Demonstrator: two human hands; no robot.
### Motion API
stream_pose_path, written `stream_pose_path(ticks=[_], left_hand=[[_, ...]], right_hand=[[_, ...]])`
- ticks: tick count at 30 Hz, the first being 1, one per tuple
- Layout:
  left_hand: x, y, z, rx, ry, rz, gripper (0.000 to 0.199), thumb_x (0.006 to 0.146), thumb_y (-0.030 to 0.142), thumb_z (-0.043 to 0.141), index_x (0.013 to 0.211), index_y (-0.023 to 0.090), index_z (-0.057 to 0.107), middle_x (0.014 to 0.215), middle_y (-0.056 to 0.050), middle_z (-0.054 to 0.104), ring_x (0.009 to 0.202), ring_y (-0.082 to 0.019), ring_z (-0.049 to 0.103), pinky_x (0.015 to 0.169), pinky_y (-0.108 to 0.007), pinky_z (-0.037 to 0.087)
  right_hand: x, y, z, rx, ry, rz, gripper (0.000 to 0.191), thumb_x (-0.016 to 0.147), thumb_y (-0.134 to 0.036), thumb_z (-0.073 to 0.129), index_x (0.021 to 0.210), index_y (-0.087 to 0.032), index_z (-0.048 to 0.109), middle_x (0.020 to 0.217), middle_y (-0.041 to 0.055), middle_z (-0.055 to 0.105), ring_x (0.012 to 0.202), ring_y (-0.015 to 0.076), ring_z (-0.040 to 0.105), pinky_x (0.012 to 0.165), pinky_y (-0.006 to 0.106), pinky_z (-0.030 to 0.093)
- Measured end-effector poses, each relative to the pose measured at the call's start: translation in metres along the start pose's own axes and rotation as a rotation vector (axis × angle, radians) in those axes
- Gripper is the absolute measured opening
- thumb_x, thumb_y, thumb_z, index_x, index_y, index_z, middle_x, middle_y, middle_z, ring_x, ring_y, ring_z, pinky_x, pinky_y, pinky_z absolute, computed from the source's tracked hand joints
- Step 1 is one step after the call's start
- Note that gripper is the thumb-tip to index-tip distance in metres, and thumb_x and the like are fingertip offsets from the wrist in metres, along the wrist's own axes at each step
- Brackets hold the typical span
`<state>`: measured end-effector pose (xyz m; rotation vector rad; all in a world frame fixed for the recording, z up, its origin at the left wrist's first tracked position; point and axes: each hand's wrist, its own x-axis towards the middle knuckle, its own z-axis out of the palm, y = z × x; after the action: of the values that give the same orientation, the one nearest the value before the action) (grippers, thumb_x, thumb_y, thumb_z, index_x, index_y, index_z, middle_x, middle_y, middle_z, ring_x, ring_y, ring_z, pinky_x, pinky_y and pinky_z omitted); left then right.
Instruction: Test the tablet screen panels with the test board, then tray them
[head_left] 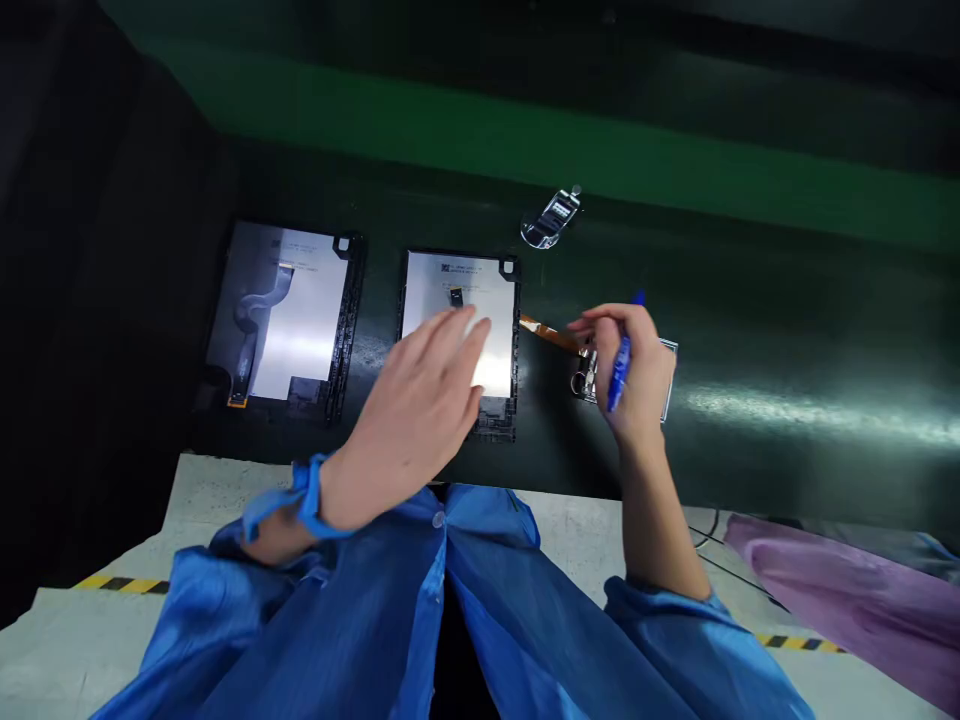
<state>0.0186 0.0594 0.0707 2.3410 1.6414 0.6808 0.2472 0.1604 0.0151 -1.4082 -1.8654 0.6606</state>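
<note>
My left hand (420, 410), with a blue band at its wrist, lies over the lower left part of the middle display panel (495, 345), its fingers stretched out and holding nothing. A blue pen (621, 370) is held in my right hand (637, 365), whose fingers are curled. Under and beside that hand is a small device with a clear frame (670, 385), partly hidden. An orange flex cable (551, 334) runs between this device and the panel's right edge. Near my left fingertips a short black connector (457, 297) sits on the panel.
Another display panel (304, 330) with a curved ribbon cable lies at the left of the dark green table (787, 330). A shiny metal and clear piece (553, 219) lies behind the middle panel. Pink fabric (840, 600) shows at the lower right, beyond the table's front edge.
</note>
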Motion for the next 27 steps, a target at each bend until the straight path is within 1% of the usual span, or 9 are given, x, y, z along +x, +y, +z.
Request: stream_pose_path(ticks=[3, 5, 7, 12, 16, 19, 22, 24, 27], left_hand=[[0.021, -0.006, 0.043, 0.019, -0.211, 0.409, 0.031, 0.102, 0.024, 0.046, 0.127, 0.010, 0.055, 0.129, -0.016, 0.060, 0.129, -0.033, 0.050, 0.106, -0.046, 0.043], [0.028, -0.009, 0.075, 0.018, -0.240, 0.580, 0.026, 0.104, 0.029, 0.043, 0.107, 0.012, 0.063, 0.109, -0.011, 0.065, 0.112, -0.028, 0.057, 0.102, -0.044, 0.043], [0.030, -0.011, 0.096, 0.037, -0.206, 0.657, 0.029, 0.105, 0.029, 0.041, 0.095, 0.014, 0.064, 0.097, -0.009, 0.064, 0.099, -0.025, 0.058, 0.098, -0.043, 0.041], [0.029, -0.013, 0.104, 0.017, -0.136, 0.680, 0.031, 0.103, 0.031, 0.044, 0.085, 0.016, 0.064, 0.086, -0.006, 0.063, 0.091, -0.023, 0.056, 0.096, -0.043, 0.037], [0.030, -0.010, 0.097, 0.007, -0.081, 0.655, 0.031, 0.101, 0.030, 0.047, 0.080, 0.015, 0.064, 0.082, -0.006, 0.062, 0.088, -0.022, 0.056, 0.094, -0.042, 0.037], [0.033, -0.013, 0.083, -0.020, 0.012, 0.528, 0.029, 0.101, 0.024, 0.043, 0.082, 0.015, 0.063, 0.084, -0.006, 0.064, 0.088, -0.022, 0.057, 0.088, -0.040, 0.040], [0.041, -0.038, 0.059, 0.016, 0.110, 0.108, 0.019, 0.097, 0.018, 0.044, 0.100, 0.014, 0.062, 0.097, -0.010, 0.065, 0.094, -0.024, 0.057, 0.082, -0.040, 0.044], [0.047, -0.064, 0.047, 0.099, 0.129, -0.133, 0.020, 0.092, 0.023, 0.058, 0.108, 0.011, 0.059, 0.103, -0.013, 0.062, 0.097, -0.028, 0.055, 0.083, -0.041, 0.046], [0.054, -0.096, 0.041, 0.130, 0.042, -0.212, 0.033, 0.082, 0.032, 0.074, 0.103, 0.012, 0.059, 0.104, -0.014, 0.059, 0.098, -0.030, 0.054, 0.086, -0.045, 0.048]], right_hand=[[0.022, 0.016, -0.003, -0.154, -0.185, -0.107, 0.011, 0.092, -0.033, 0.058, 0.092, -0.022, 0.058, 0.085, 0.0047, 0.070, 0.080, 0.0259, 0.068, 0.074, 0.037, 0.049], [0.032, 0.019, 0.003, -0.092, -0.297, -0.140, 0.013, 0.090, -0.035, 0.060, 0.090, -0.022, 0.056, 0.078, 0.0027, 0.067, 0.071, 0.0225, 0.066, 0.068, 0.033, 0.046], [0.038, 0.021, 0.008, -0.003, -0.377, -0.140, 0.016, 0.090, -0.037, 0.061, 0.090, -0.022, 0.055, 0.076, 0.0011, 0.065, 0.065, 0.0191, 0.062, 0.064, 0.030, 0.044], [0.049, 0.034, 0.006, 0.192, -0.425, -0.079, 0.028, 0.084, -0.042, 0.067, 0.081, -0.022, 0.048, 0.070, -0.0004, 0.062, 0.061, 0.0164, 0.055, 0.063, 0.029, 0.042], [0.057, 0.051, -0.015, 0.484, -0.316, 0.033, 0.036, 0.075, -0.035, 0.076, 0.074, -0.023, 0.042, 0.065, -0.0023, 0.058, 0.057, 0.0138, 0.051, 0.058, 0.027, 0.041], [0.057, 0.055, -0.029, 0.648, -0.239, 0.060, 0.043, 0.076, -0.039, 0.078, 0.073, -0.024, 0.038, 0.061, -0.0043, 0.050, 0.056, 0.0139, 0.050, 0.054, 0.027, 0.040], [0.051, 0.049, -0.030, 0.692, -0.259, 0.045, 0.051, 0.076, -0.048, 0.081, 0.076, -0.024, 0.036, 0.063, -0.0043, 0.048, 0.058, 0.0145, 0.051, 0.054, 0.027, 0.042], [0.047, 0.040, -0.023, 0.697, -0.290, 0.022, 0.053, 0.077, -0.051, 0.082, 0.078, -0.024, 0.037, 0.068, -0.0036, 0.051, 0.061, 0.0143, 0.053, 0.056, 0.027, 0.045], [0.045, 0.021, -0.008, 0.704, -0.364, 0.012, 0.052, 0.080, -0.052, 0.082, 0.080, -0.023, 0.038, 0.071, -0.0028, 0.056, 0.063, 0.0137, 0.056, 0.059, 0.027, 0.047]])
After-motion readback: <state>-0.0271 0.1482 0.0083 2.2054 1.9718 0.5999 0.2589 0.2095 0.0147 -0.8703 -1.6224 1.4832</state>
